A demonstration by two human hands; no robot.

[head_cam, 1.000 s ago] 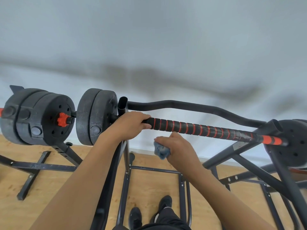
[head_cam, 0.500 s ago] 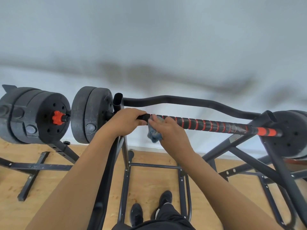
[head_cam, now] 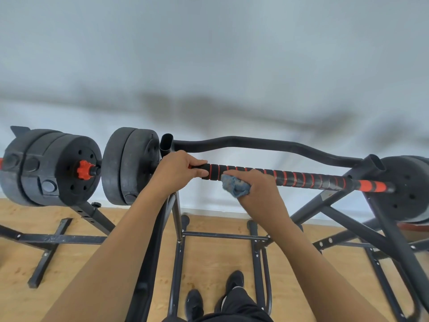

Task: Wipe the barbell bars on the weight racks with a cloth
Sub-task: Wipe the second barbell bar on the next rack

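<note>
A barbell bar with black and red ringed grip lies across the black rack, black plates at both ends. My left hand grips the bar's left end beside the left plates. My right hand holds a crumpled blue cloth against the front of the bar, just right of my left hand. The bar under both hands is hidden.
A second loaded barbell with a red collar sits on its own stand at the left. Rack legs and crossbars spread over the wooden floor. My black shoes stand between the legs. A pale wall is behind.
My right hand rose with the cloth from below the bar onto it next to my left hand, then slid a little to the right. My left hand kept its grip.
</note>
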